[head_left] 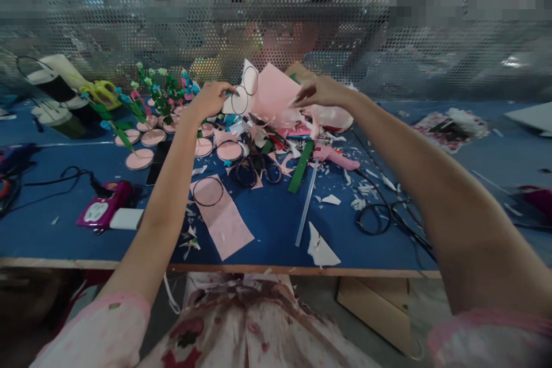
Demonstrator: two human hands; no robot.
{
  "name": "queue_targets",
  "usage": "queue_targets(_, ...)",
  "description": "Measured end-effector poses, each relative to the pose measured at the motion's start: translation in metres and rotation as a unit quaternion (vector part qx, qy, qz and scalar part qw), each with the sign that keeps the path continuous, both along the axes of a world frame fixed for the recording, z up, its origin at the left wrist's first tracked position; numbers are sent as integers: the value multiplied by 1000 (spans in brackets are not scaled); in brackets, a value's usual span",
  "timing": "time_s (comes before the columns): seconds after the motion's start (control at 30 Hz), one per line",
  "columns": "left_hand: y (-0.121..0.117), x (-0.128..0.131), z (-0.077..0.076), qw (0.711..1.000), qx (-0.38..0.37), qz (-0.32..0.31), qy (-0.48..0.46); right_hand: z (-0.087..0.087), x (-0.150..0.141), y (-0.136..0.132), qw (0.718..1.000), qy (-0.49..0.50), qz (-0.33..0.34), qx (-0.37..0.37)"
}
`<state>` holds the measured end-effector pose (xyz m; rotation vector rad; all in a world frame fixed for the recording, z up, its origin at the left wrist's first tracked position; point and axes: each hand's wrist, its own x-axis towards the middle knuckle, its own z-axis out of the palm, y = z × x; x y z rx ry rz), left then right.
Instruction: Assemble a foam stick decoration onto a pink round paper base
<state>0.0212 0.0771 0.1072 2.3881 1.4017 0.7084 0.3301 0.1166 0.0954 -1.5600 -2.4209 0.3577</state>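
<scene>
My left hand [212, 99] reaches to the back of the blue table, its fingertips pinched at the edge of a white paper piece [229, 104]. Two thin black circles show against this paper; whether they are loose rings or drawn lines I cannot tell. Opposite, my right hand [321, 92] has its fingers closed on the right edge of a pink sheet [273, 89], raised above a heap of scraps. Nearer me lies a pink paper strip [226, 221] with a black ring [207, 191] at its far end.
Pink discs [140, 159] with small green stems stand at left, beside a dark phone [159, 162] and a purple device [106, 205]. Scissors [259, 171], a green strip [302, 167] and a pink glue gun [336, 156] with its cable lie mid-table. A perforated metal screen [276, 17] rises behind.
</scene>
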Motion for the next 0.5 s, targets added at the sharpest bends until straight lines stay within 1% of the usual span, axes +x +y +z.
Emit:
queue_targets(0.1, 2, 1, -1, 999, 28, 23, 2, 2, -9, -8, 995, -100, -7, -18)
queue_targets(0.17, 5, -1, -4, 999, 40, 30, -7, 0, -13, -12, 991, -133, -16, -19)
queue_targets(0.2, 8, -2, -5, 998, 47, 35, -17, -1, -15, -14, 990, -139, -20, -4)
queue_targets(0.27, 13, -5, -8, 996, 68, 43, -47, -5, -18, -19, 988, -141, -13, 53)
queue_targets(0.33, 19, -8, -11, 991, 98, 44, -85, -10, -22, -27, 986, -135, 19, 94)
queue_targets(0.43, 25, -10, -11, 982, 130, 37, -129, -19, -33, -42, 985, -120, 85, 86)
queue_targets(0.5, 25, -10, -10, 979, 131, 33, -150, -26, -43, -52, 977, -133, 122, 111)
